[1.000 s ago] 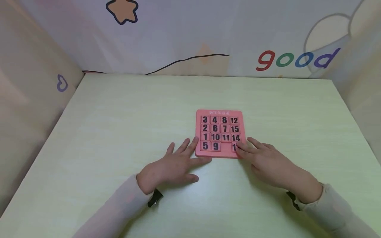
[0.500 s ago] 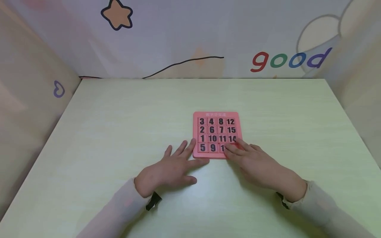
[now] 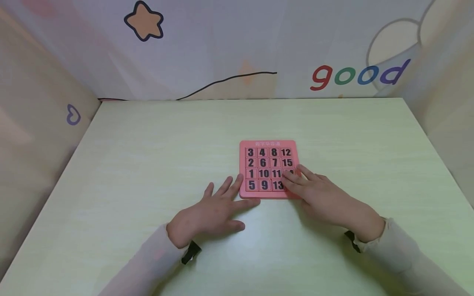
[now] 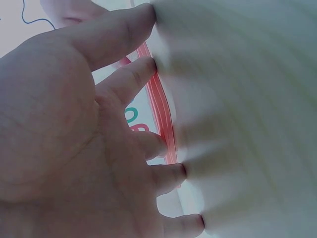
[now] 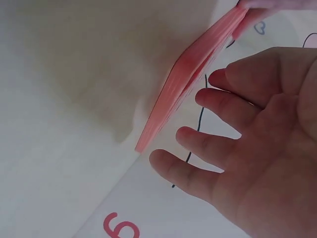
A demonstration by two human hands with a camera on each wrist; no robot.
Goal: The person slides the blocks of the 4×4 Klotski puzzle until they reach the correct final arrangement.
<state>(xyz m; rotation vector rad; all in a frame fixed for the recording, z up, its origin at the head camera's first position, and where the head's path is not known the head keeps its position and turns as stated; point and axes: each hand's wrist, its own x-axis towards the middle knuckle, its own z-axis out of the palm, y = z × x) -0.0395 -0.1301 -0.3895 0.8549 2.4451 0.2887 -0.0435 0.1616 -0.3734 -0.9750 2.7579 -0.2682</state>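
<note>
A pink sliding number puzzle (image 3: pixel 268 195) lies flat on the table, its rows of black-numbered tiles facing up. My left hand (image 3: pixel 209 216) has its fingers spread at the puzzle's lower left corner; one fingertip touches the left side and the index finger lies along the bottom edge. In the left wrist view the fingertips (image 4: pixel 148 64) rest by the puzzle's red edge (image 4: pixel 161 111). Over the lower right of the board is my right hand (image 3: pixel 326 199), its fingers extended and covering the 14 tile and the bottom right slot. The 13 tile (image 3: pixel 277 185) shows beside the fingertips.
The pale green table (image 3: pixel 166 135) spreads around the puzzle. A printed cloth backdrop (image 3: pixel 222 41) with a star and the word "good" stands behind it, with cloth sides at left and right. Each wrist wears a dark strap (image 3: pixel 191 252).
The 13 tile has slid left, from the bottom right corner to beside the 9. My right hand moved left with it, then shifted slightly up and right. The left hand stays put.
</note>
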